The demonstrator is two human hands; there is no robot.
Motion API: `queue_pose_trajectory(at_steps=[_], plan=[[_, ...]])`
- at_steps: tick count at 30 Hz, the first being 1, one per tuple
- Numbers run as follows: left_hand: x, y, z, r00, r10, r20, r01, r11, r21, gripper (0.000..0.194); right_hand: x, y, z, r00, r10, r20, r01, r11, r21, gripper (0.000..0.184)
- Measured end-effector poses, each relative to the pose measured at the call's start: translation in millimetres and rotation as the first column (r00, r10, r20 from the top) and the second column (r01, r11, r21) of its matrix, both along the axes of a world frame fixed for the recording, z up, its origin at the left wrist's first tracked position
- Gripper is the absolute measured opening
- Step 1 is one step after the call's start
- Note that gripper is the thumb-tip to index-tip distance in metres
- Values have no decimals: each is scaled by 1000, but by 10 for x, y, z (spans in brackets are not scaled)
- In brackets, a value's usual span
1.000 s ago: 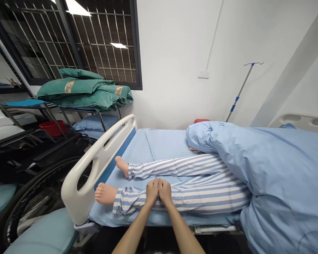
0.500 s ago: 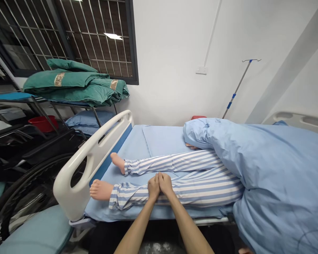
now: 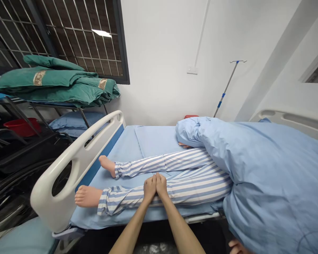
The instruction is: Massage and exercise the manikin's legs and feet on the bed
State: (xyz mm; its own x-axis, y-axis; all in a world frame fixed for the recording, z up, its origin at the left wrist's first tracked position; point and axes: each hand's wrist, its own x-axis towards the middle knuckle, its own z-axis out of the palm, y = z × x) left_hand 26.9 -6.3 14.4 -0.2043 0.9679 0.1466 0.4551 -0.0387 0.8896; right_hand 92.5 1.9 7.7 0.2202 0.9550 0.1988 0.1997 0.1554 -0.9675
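Note:
A figure in blue-and-white striped trousers lies on the hospital bed (image 3: 153,141), with bare feet toward the white footboard (image 3: 69,158). My left hand (image 3: 149,186) and my right hand (image 3: 161,185) sit side by side on the near leg (image 3: 198,188), around the shin. Their fingers are curled together over it. The far leg (image 3: 159,164) lies just beyond. A light blue quilt (image 3: 267,169) covers the body from the thighs up.
Folded green quilts (image 3: 55,84) lie on a rack at the left, over a blue pillow (image 3: 71,121) and a red basin (image 3: 19,126). A black wheelchair (image 3: 16,176) stands beside the footboard. A drip pole (image 3: 225,88) leans at the far wall.
Both hands stay together on the near leg, a little further up it from the foot. The view has swung slightly to the right, so the room has shifted left in the picture.

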Motion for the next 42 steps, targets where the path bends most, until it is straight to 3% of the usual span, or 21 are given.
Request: queue_pose_trajectory(at_steps=[6, 10, 14, 17, 21, 25, 28, 31, 34, 37, 39, 42], plan=[[-25, -25, -78, 993, -19, -117, 14, 999, -44, 50, 166, 16, 102, 971, 128, 202, -126, 992, -25, 55], [-30, -23, -69, 991, -29, -127, 26, 999, -27, 45, 238, -61, 42, 956, 134, 262, -143, 990, 16, 51], [33, -20, 6, 999, -3, -35, 1, 998, -55, 46, 233, -134, -111, 981, 44, 186, -49, 999, 20, 51], [168, -25, 71, 998, -46, 44, 47, 998, -39, 50, 262, -122, -165, 999, 27, 36, -28, 1000, 14, 52], [317, -67, 47, 997, -80, -15, 80, 997, -4, 46, 325, -73, -134, 996, -4, -85, 5, 1000, 16, 51], [317, -89, -55, 987, -38, -154, 33, 999, -32, 41, 415, -44, -18, 995, 6, 100, -2, 999, -40, 50], [296, -88, -100, 991, -41, -129, 37, 999, -30, 45, 508, -48, 55, 950, 72, 303, -67, 997, -28, 46], [300, -92, -104, 995, -42, -92, 41, 999, -10, 46, 556, -84, 25, 912, 108, 396, -107, 994, -26, 44], [317, -74, -47, 998, -38, -46, 38, 999, -11, 45, 523, -129, -84, 898, 38, 438, -33, 999, -19, 45], [342, -12, 49, 1000, 9, 18, -8, 999, -40, 51, 476, -141, -164, 907, -44, 419, 51, 999, -5, 49], [366, 31, 84, 1000, 13, 28, -12, 1000, -28, 53, 473, -131, -182, 931, -40, 363, 39, 999, 10, 50], [413, 52, 31, 996, -33, -77, 34, 999, 0, 50, 511, -107, -170, 970, -17, 244, 10, 999, 32, 51]])
